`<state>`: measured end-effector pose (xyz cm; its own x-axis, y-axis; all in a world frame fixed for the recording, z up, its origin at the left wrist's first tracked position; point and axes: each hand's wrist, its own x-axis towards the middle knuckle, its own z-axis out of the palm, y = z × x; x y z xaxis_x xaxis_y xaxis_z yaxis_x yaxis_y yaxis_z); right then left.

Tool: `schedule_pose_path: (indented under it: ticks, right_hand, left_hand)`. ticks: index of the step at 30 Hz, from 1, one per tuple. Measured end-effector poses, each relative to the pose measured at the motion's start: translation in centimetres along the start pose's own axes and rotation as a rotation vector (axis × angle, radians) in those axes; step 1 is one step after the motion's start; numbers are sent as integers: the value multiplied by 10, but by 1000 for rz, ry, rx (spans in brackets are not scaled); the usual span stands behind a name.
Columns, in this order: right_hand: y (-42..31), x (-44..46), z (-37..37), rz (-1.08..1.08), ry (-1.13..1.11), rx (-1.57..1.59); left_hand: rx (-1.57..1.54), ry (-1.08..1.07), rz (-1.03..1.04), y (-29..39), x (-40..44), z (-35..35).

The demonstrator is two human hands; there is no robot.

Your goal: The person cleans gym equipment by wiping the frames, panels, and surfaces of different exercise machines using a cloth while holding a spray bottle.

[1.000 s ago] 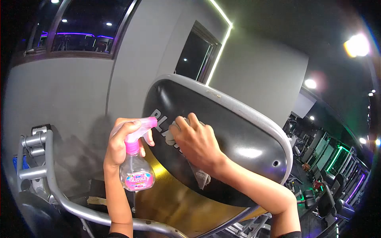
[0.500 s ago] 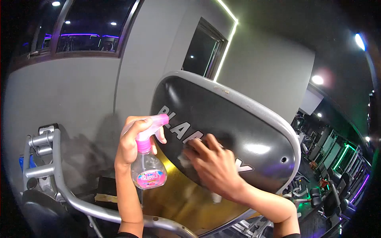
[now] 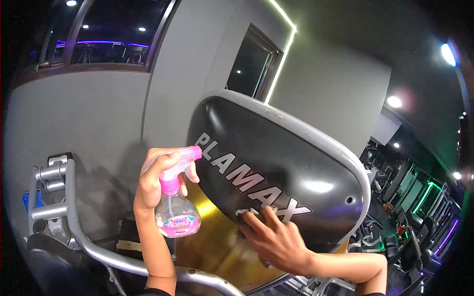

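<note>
Lower than half a second ago, my right hand (image 3: 281,244) has slid down off the lettering, baring letters it had covered on the black panel (image 3: 256,133) of a gym machine. Bunched under its bent fingers is a pale cloth (image 3: 243,212), mostly hidden by the hand, at the panel's lower edge where the gold section (image 3: 212,251) begins; whether it presses the surface there, I cannot tell.

My left hand (image 3: 153,180) is wrapped around the pink trigger head of a clear spray bottle (image 3: 170,201), held nearly upright just beside the panel, above the silver tubular frame (image 3: 118,261). That hold seems chosen to keep the trigger within reach of the fingers and the nozzle toward the panel, while the right hand has the cloth to itself; the bent fingers probably gather the fabric against the curved face.

Silver capitals (image 3: 242,177) slanting across the panel read "PLAMAX." The bottle's pink label (image 3: 178,225) reads "Rapika"; its smaller print is too small to make out.
</note>
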<state>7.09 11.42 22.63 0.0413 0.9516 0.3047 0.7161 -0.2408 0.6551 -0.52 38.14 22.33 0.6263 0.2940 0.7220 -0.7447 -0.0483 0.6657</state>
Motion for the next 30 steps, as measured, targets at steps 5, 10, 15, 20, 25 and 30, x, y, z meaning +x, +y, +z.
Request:
schedule_pose_path:
  ticks: [5, 10, 15, 20, 25, 30]
  right_hand:
    - [20, -2, -18, 25, -44, -35]
    - [33, 47, -2, 83, 90, -40]
    - [5, 43, 31, 2, 98, -76]
    - [11, 4, 0, -99, -4, -14]
    - [59, 24, -34, 133, 40, 3]
    - [92, 56, -30, 258, 294, 8]
  left_hand:
    - [-11, -46, -27, -10, 3, 1]
    - [-7, -108, -37, -9, 4, 10]
    - [15, -135, -25, -16, 8, 12]
    - [-29, -202, -34, -21, 12, 11]
    - [-41, -186, -57, -21, 10, 20]
    - [-65, -193, -37, -24, 10, 20]
